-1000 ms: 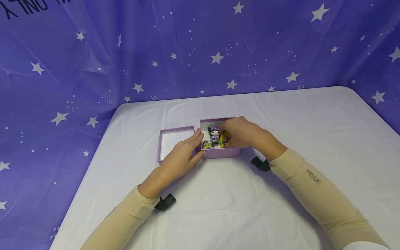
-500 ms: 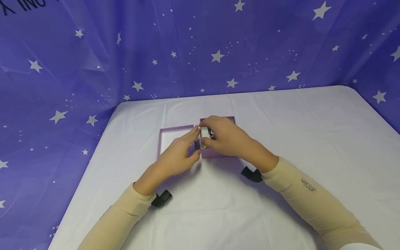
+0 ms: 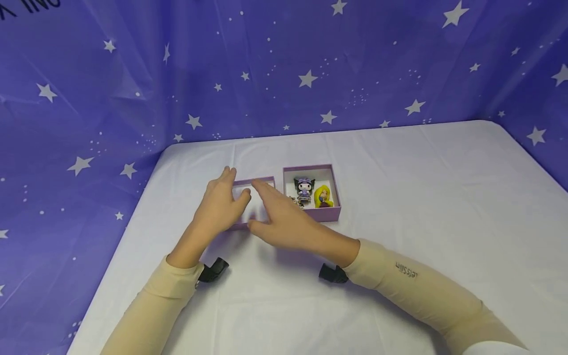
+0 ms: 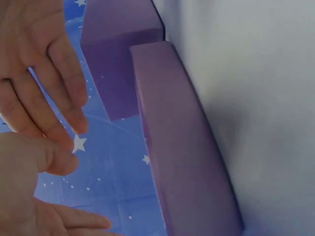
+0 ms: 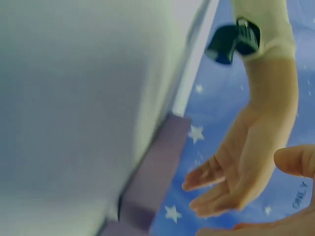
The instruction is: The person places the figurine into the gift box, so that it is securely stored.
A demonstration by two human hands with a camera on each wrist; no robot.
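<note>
A purple box [image 3: 326,215] stands uncovered on the white cloth. Inside lie a black-hooded, white-faced figurine [image 3: 304,188], a yellow-haired doll figurine [image 3: 324,195] and a small figurine [image 3: 295,201] partly covered by my right hand. Left of the box, the shallow lid [image 3: 258,211] rests with its white inside up. My left hand [image 3: 217,203] hovers above the lid's left side, fingers extended, holding nothing. Over the lid's right side my right hand [image 3: 286,221] spreads thumb and fingers around air. In the left wrist view, both hands are apart from the lid wall [image 4: 177,137].
White cloth [image 3: 421,197] covers the table, which ends at a purple star-patterned curtain [image 3: 284,64] behind and at the sides. Each wrist carries a black camera mount, the left one [image 3: 214,270] and the right one [image 3: 333,273], hanging low near the cloth.
My right hand has left the yellow-haired figurine in the box and moved left over the lid. My left hand has shifted left, away from the gap between lid and box.
</note>
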